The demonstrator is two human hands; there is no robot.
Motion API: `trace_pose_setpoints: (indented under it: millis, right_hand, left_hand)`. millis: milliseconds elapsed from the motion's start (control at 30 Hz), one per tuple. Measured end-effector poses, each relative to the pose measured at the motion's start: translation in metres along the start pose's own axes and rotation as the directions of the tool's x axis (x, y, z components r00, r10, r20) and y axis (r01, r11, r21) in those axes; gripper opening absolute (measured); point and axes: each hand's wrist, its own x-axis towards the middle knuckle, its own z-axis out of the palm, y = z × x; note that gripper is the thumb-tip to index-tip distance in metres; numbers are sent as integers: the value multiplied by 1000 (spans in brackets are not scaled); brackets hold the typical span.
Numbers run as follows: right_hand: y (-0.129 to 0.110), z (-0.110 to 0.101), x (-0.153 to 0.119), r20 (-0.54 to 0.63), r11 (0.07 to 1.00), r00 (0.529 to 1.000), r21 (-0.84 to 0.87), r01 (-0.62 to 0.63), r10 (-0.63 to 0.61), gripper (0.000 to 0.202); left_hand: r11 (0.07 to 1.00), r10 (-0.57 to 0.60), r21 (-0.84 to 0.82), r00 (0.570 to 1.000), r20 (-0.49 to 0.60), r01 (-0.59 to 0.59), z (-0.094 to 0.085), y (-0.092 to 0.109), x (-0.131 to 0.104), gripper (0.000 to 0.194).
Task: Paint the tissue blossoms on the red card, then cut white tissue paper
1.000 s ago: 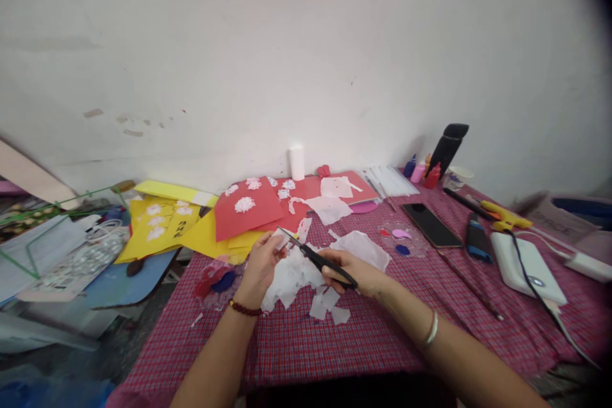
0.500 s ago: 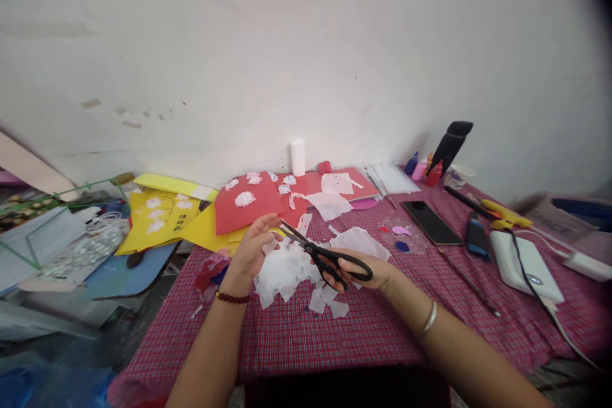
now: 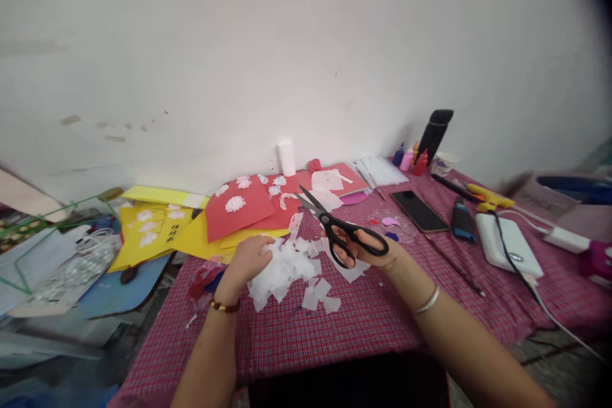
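Observation:
My right hand (image 3: 370, 247) grips black-handled scissors (image 3: 329, 220), fingers through the handle loops. Their blades are slightly apart and point up and to the left, over the table, with no paper visible between them. At the left edge of a heap of small white paper squares (image 3: 282, 271), my left hand (image 3: 249, 260) is closed, its fingers drawn together. What its fingertips hold, if anything, is hidden. Beneath my right hand lies a larger white sheet (image 3: 351, 269), partly covered. Thin white scraps (image 3: 327, 182) rest on red card farther back.
Red cards with paper flowers (image 3: 239, 204) and yellow cards (image 3: 148, 236) lie to the left. On the right are a phone (image 3: 419, 210), a brush (image 3: 454, 264), a yellow glue gun (image 3: 490, 197) and a white power bank (image 3: 507, 245). Paint bottles (image 3: 411, 159) stand by the wall.
The scissors have risen away from my left hand, their blades wider apart. My left hand has lowered to the paper heap, and its spread fingers have drawn together. The view has shifted slightly right.

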Motion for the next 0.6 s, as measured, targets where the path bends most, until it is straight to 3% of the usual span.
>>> trace_pose_setpoints:
  millis: [167,300,400,467,600]
  right_hand:
    - [-7,-3,0,-51,989,996,-134,63,-71,54]
    - [-13,-8,-2,-111,982,988,-168,85,-104,55]
    - [-18,-12,-5,-153,982,981,-159,98,-123,52]
    - [-21,-13,-6,-171,984,978,-149,94,-119,50]
    - [-24,-14,-5,-192,984,974,-154,89,-119,54]
  left_hand:
    - [950,27,310,999,23,-33,6,31,13,21]
    - [923,-9,384,996,90,-26,37,47,51,19]
    - [933,-69,358,992,108,26,61,45,81,18]
    - [956,-102,288,986,135,59,68,40,95,15]
    - [991,-133,54,976,172,126,52,33,106,9]
